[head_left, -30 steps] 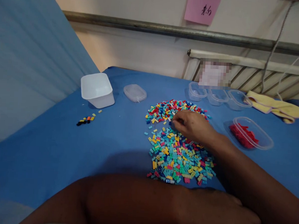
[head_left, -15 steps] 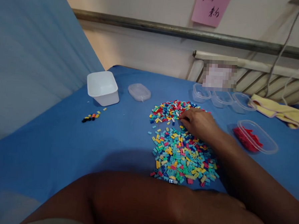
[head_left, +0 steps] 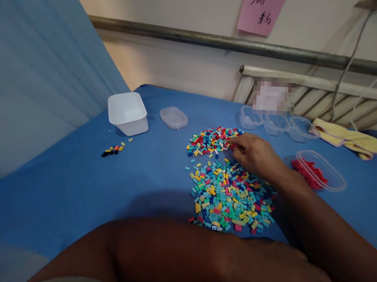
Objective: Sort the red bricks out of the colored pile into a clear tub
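Note:
My right hand [head_left: 255, 155] reaches over the right side of a heap of small mixed-colour toy bricks [head_left: 207, 141]. Its index finger is stretched out onto the bricks, the thumb sits apart below, and the other fingers curl under. No brick shows clearly in its grip. Closer to me lies a wider heap of toy bricks [head_left: 226, 197], mostly turquoise, yellow and pink. My left forearm crosses the bottom of the view, and my left hand [head_left: 283, 268] lies in shadow near my right forearm, fingers hard to make out. Right of my right hand, a clear tub [head_left: 335, 178] holds red bricks [head_left: 310, 172].
A white bin [head_left: 135, 123] stands at the back left, with several black, yellow and orange pieces [head_left: 112, 149] before it. Stacked clear lids [head_left: 173, 117] lie beside it. Three clear tubs [head_left: 276, 124] and a yellow cloth [head_left: 349, 137] line the back right, by a radiator [head_left: 320, 85].
My right index finger has straightened onto the far heap, where the fingers were bunched together before. The whole view has shifted slightly; my left arm stays in place.

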`<state>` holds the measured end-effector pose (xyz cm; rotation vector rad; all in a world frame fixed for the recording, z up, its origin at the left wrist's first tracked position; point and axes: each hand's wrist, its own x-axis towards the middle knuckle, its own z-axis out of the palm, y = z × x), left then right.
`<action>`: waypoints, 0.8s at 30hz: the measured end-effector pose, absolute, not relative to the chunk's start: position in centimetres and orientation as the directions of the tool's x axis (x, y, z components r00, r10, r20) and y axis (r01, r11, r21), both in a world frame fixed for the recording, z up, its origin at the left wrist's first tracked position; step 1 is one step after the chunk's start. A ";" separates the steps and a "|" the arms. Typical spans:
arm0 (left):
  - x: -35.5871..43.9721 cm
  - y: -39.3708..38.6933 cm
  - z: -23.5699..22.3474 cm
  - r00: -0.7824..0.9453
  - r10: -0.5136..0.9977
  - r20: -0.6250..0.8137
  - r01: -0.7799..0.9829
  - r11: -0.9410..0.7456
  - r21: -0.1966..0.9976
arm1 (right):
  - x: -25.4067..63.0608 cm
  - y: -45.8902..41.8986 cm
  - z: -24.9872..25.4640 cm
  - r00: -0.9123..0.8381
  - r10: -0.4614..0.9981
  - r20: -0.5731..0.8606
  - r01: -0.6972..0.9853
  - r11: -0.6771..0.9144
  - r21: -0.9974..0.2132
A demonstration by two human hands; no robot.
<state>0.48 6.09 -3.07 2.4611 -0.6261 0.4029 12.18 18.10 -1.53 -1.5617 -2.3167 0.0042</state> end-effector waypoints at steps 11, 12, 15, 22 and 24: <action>0.7 4.9 -3.6 0.864 -0.358 0.354 -0.458 -0.851 0.257 | 26.3 9.6 0.3 0.203 0.915 0.348 0.959 -0.113 -0.262; 0.7 5.1 -3.4 0.863 -0.371 0.344 -0.467 -0.844 0.263 | 27.3 9.0 -0.2 0.252 0.901 0.353 0.950 -0.162 -0.266; 0.8 5.6 -3.0 0.866 -0.407 0.289 -0.487 -0.818 0.306 | 28.9 8.0 -1.4 0.283 0.886 0.367 0.948 -0.200 -0.248; 0.8 5.9 -2.8 0.888 -0.417 0.193 -0.460 -0.819 0.342 | 28.7 8.2 -1.9 0.258 0.917 0.303 0.965 -0.229 -0.131; 0.8 5.9 -2.4 0.894 -0.410 0.182 -0.448 -0.829 0.334 | 27.9 8.3 -1.9 0.185 0.901 0.393 0.982 -0.152 -0.113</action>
